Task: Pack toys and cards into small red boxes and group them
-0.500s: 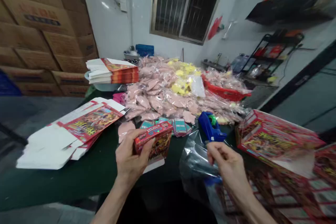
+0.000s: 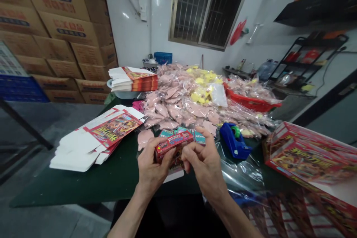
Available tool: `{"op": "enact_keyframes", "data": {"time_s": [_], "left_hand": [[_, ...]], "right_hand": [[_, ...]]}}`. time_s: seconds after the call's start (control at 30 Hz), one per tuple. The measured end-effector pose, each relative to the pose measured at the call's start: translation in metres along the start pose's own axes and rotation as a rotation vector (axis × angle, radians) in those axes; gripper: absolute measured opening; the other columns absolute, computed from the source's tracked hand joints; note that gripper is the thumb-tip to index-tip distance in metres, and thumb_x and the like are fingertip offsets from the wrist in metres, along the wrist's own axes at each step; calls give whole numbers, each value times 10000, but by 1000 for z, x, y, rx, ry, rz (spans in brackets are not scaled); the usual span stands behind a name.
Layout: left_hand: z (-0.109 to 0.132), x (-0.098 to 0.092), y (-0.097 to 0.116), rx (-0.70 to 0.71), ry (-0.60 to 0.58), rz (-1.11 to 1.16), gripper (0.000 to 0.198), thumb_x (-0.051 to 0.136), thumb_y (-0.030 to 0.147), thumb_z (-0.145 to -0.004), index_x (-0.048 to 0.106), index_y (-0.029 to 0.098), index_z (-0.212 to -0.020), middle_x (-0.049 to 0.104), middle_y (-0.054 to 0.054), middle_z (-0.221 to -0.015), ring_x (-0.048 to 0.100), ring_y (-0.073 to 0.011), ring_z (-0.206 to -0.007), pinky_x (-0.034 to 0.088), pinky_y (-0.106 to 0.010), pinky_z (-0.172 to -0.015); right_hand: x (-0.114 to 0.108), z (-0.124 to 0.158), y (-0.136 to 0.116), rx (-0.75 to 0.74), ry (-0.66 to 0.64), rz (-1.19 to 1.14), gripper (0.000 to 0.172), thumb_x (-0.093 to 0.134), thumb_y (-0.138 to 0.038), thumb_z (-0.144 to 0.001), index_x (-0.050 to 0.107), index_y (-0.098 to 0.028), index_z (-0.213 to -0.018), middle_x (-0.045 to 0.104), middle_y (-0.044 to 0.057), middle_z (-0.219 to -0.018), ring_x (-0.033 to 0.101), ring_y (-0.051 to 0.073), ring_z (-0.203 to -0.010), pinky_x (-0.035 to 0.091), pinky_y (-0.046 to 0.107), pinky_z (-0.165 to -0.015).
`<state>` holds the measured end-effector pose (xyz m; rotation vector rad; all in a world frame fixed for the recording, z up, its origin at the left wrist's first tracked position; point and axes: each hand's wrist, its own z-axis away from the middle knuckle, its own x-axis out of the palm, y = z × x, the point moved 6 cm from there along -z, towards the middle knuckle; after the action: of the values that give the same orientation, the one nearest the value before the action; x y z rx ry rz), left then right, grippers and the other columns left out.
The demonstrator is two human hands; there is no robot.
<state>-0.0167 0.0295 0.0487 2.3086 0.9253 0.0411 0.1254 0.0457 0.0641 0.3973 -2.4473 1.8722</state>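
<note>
Green workbench, left hand and right hand holding red box, apparently cardboard

The dark green bench is carrying a stack of flat, unfolded red-printed cartons, a blue tape dispenser sitting beside a clear plastic bag, and a heap of pink bagged items spreading across its far end.
</note>
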Motion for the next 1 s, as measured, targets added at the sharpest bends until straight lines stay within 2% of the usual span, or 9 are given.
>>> {"op": "enact_keyframes", "data": {"time_s": [0.23,0.33,0.43,0.53,0.63,0.73,0.83,0.9,1.0], "left_hand": [[2,1,3,27,-8,78,268,665,179,-751,544,185,-990,621,-5,-831,605,-104,-660,484,-201,-602],[-2,-2,7,109,-54,95,293,656,167,-763,545,194,-1033,622,-15,-850,607,-119,-712,493,-217,-630],[-11,0,15,249,-243,58,312,593,138,-808,566,211,-1109,580,-18,-829,581,-115,-722,484,-221,-635],[-18,2,18,295,-445,-6,365,528,112,-828,570,214,-1175,487,-5,-765,525,-101,-650,454,-209,-570],[-23,3,18,260,-509,-4,410,513,100,-803,558,172,-1204,476,-10,-756,515,-112,-648,456,-225,-570],[-26,4,17,243,-423,26,365,524,128,-792,596,118,-1149,510,-27,-754,539,-130,-673,479,-250,-602],[-27,-5,11,204,-204,3,249,618,184,-771,669,129,-1008,588,-30,-749,573,-131,-678,493,-250,-642],[-26,-20,1,70,5,-38,192,656,197,-756,695,161,-940,647,-24,-790,597,-124,-693,496,-243,-684],[-10,-46,-21,-275,319,6,193,666,250,-755,702,187,-934,682,-14,-867,619,-128,-740,504,-244,-743]], "right_hand": [[10,-10,11,96,47,-37,359,587,-288,-806,343,-220,-1060,518,-130,-502,396,32,-348,319,135,-374],[8,-11,13,115,80,44,350,602,-299,-792,344,-222,-1016,511,-134,-461,380,38,-327,303,130,-349],[6,-10,15,138,77,87,359,612,-323,-790,347,-221,-1009,514,-128,-443,370,39,-318,290,127,-339],[4,-8,21,127,82,25,377,613,-341,-793,346,-224,-1032,536,-117,-465,364,35,-313,281,125,-339],[1,-4,40,104,123,-4,490,640,-350,-773,325,-233,-1128,535,-115,-463,388,49,-329,306,133,-352],[-7,3,77,198,140,23,626,663,-405,-740,291,-217,-1207,462,-137,-419,360,62,-322,288,142,-333],[-18,10,104,294,144,121,650,588,-486,-779,267,-189,-1260,462,-122,-458,359,71,-342,277,156,-331],[-26,13,105,277,144,237,665,548,-496,-806,246,-179,-1306,489,-97,-518,418,92,-400,322,179,-368],[-31,14,85,176,173,396,676,554,-453,-820,250,-164,-1350,520,-63,-596,511,126,-526,413,227,-487]]}}
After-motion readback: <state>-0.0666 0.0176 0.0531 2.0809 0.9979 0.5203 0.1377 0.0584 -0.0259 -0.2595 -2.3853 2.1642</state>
